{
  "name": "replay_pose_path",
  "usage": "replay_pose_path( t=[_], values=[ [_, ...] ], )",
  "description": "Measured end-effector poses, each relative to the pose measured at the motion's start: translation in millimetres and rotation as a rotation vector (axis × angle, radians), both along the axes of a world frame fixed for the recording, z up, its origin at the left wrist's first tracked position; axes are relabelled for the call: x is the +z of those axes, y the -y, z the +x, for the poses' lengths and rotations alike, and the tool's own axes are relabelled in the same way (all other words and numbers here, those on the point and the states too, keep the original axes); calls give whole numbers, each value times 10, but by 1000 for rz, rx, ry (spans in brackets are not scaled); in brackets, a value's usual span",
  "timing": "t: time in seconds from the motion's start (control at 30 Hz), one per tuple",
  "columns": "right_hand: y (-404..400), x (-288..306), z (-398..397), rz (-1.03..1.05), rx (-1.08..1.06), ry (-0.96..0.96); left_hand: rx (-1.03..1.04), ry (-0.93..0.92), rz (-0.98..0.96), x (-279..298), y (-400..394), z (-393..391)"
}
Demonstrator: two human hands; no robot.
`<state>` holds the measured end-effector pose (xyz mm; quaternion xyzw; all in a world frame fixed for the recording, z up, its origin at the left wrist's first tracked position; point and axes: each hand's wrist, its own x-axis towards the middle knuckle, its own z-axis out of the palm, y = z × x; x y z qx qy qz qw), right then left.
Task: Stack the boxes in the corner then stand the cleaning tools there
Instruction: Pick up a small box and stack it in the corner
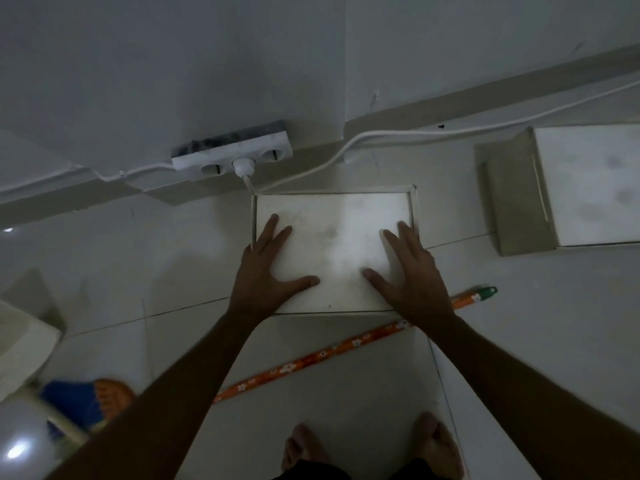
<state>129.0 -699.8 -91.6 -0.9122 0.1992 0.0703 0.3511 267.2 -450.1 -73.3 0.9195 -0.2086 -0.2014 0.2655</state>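
1. Head view: a person bends over a white rectangular cardboard box [332, 251] standing on the pale tiled floor [138, 258], the left hand [266, 271] and the right hand [412, 275] laid flat on its lid, fingers spread, thumbs pointing inward. Neither grip is closed on anything; both are open palms resting on the box top.

2. The box sits directly under the hands, its far edge just short of the grey-white wall [207, 64]. Beyond the left fingertips a white multi-socket power strip [232, 154] is fixed low on the wall, one plug in it, and a white cable [381, 136] runs from there past the box's far corner.

3. Well to the right of the right hand lies a second, larger white and beige cardboard box [568, 188], apart from the first and not yet stacked.

4. Just behind the right wrist an orange flower-patterned broom handle with a green tip [346, 348] lies on the floor, running under the arms toward blurred blue and orange bristles [90, 400] near the left forearm. Bare feet [374, 445] stand behind it.

5. Judged risk: pushing the box further toward the wall could snag or press the cable and plug. Open palms give little hold for lifting, so the box could slip. A step back could land on the loose handle, which would roll underfoot.
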Motion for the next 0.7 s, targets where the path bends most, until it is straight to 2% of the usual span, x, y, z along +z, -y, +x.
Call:
replay_pose_path(
  t=[0.23,0.37,0.53,0.7],
  values=[
    [-1,68,-58,14,-45,-52,2,53,-25,-12,62,-76],
    [91,271,-112,-5,-44,-71,-5,59,-13,167,154,-172],
    [254,1104,-270,-2,-72,-75,-12,40,-5,891,302,-331],
    [533,2424,-467,2,-136,-45,-60,8,-41,2137,681,-372]
  ],
)
